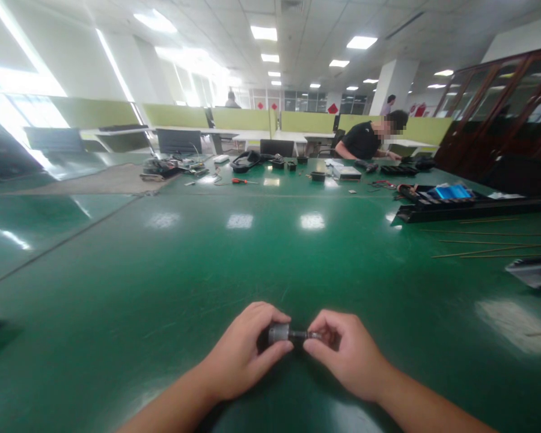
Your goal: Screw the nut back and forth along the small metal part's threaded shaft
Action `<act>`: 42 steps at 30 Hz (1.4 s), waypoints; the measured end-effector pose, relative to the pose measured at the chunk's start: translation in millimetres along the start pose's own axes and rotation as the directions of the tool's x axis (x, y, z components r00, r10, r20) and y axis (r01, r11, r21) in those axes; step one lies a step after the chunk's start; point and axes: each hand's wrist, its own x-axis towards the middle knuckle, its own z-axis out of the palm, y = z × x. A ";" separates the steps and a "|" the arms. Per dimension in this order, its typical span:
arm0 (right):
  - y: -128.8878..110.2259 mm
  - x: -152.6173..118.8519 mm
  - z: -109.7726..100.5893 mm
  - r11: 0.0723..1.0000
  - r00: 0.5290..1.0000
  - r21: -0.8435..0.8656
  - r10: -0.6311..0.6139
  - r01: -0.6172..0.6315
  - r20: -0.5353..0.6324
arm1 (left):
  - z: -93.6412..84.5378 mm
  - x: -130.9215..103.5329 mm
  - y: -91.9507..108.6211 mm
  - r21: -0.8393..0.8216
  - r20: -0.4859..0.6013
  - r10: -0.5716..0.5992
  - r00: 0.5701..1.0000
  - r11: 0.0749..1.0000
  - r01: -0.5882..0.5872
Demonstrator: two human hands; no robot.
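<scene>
A short grey metal cylinder (279, 333) with a thin dark shaft (299, 334) lies level between my hands, just over the green table near its front edge. My left hand (247, 343) is closed round the cylinder, thumb below and fingers above. At the shaft's other end, my right hand (342, 346) pinches the small shiny tip between thumb and fingers. Whether the shaft and the tip are one piece or separate parts, I cannot tell. The curled fingers hide part of both ends.
The glossy green table (184, 264) stretches ahead. Toward its far side lie a red-handled screwdriver (240, 181), a pile of electronic parts (166, 167) and a white box (346, 172). Thin rods (500, 243) and a black tray (455, 210) are on the right. A person (365, 138) leans over the far edge.
</scene>
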 end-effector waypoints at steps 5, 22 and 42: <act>-0.7 -1.4 -0.2 1.000 1.000 -0.008 0.000 0.000 -0.008 | 0.0 -0.3 0.3 0.000 -0.008 0.010 1.000 1.000 -0.010; 1.1 -0.6 -1.2 0.999 0.999 -0.025 -0.027 0.026 -0.019 | -0.4 -1.5 -1.5 -0.008 -0.073 0.030 0.997 0.999 -0.031; -1.7 -0.3 -2.9 0.999 0.999 -0.015 -0.031 0.031 -0.008 | -3.4 -0.3 -2.3 -0.037 -0.099 0.021 0.995 0.999 -0.024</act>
